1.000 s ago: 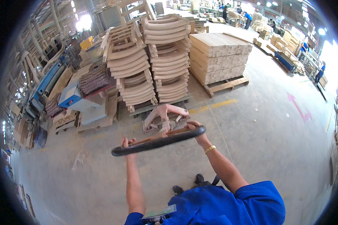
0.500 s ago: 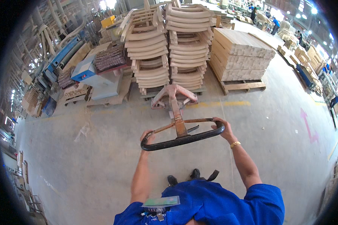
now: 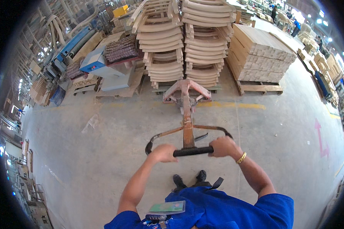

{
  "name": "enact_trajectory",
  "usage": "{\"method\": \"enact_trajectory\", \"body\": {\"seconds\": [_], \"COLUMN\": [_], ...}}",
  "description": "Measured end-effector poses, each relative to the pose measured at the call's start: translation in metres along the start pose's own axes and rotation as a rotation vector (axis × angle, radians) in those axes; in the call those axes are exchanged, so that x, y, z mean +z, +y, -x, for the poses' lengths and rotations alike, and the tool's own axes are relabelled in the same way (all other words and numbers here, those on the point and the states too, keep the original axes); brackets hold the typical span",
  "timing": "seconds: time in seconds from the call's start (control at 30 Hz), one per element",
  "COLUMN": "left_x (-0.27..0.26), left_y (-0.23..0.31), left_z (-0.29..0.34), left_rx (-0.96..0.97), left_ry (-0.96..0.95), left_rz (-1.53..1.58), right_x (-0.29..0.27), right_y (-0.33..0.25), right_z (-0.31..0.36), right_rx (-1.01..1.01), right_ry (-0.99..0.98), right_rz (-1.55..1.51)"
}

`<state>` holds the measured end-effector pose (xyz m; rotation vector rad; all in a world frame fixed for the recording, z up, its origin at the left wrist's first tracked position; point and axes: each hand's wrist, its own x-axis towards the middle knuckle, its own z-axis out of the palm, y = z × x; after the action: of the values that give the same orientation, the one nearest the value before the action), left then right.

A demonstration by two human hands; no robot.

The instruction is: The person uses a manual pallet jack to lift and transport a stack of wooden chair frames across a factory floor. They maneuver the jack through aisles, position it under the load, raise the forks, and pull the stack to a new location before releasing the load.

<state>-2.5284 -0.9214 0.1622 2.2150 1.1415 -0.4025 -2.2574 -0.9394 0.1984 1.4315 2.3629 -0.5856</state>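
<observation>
Both my hands grip the black bar of a pallet jack handle (image 3: 193,151), a wide loop on an orange-brown shaft. My left hand (image 3: 164,153) is wrapped round the bar left of the shaft. On the right side my right hand (image 3: 223,147), with a gold bracelet at the wrist, closes round the same bar. A small lever (image 3: 201,137) sticks out inside the loop. Beyond the handle, the worn reddish pallet jack body (image 3: 187,86) stands against a pallet of stacked curved wooden chair parts (image 3: 203,49). Its forks are hidden beneath the load.
Right of the chair parts, a block of pale wooden boards (image 3: 260,55) sits on a pallet. At the left stands a white and blue machine (image 3: 116,76). A yellow line (image 3: 237,105) crosses the concrete floor. People work at the far right.
My hands have gone from the loop's side corners to its near bar, closer together. The handle is lower and nearer to me, and the view has swung slightly left.
</observation>
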Motion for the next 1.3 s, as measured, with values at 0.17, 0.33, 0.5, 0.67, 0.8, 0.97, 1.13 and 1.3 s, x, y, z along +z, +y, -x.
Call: {"method": "enact_trajectory", "body": {"seconds": [0.17,0.33,0.5,0.67,0.8,0.97,1.13,1.3], "left_x": [0.129,0.169,-0.007,-0.088,0.01,0.17,0.184,0.007], "left_y": [0.002,0.021,0.022,0.039,0.04,0.05,-0.004,-0.061], "left_z": [-0.005,0.0,0.009,0.007,0.019,0.015,0.007,0.026], "left_rx": [-0.038,-0.191,-0.219,-0.206,-0.296,-0.287,-0.005,0.014], "left_ry": [-0.193,-0.07,0.186,0.261,0.129,-0.004,-0.267,0.119], "left_rz": [0.126,0.089,-0.022,-0.114,-0.079,0.019,0.247,0.316], "right_x": [0.139,0.173,0.002,-0.064,0.027,0.181,0.21,0.006], "right_y": [-0.011,-0.009,0.011,0.022,0.005,-0.014,0.007,0.02], "right_z": [0.007,0.014,0.001,-0.006,0.012,0.042,0.026,0.018], "right_rx": [0.029,-0.003,0.009,-0.014,0.026,0.039,-0.125,-0.11], "right_ry": [-0.154,-0.156,0.188,0.37,0.131,-0.038,-0.073,0.371], "right_rz": [-0.004,-0.049,0.044,0.01,0.015,-0.113,-0.285,-0.222]}}
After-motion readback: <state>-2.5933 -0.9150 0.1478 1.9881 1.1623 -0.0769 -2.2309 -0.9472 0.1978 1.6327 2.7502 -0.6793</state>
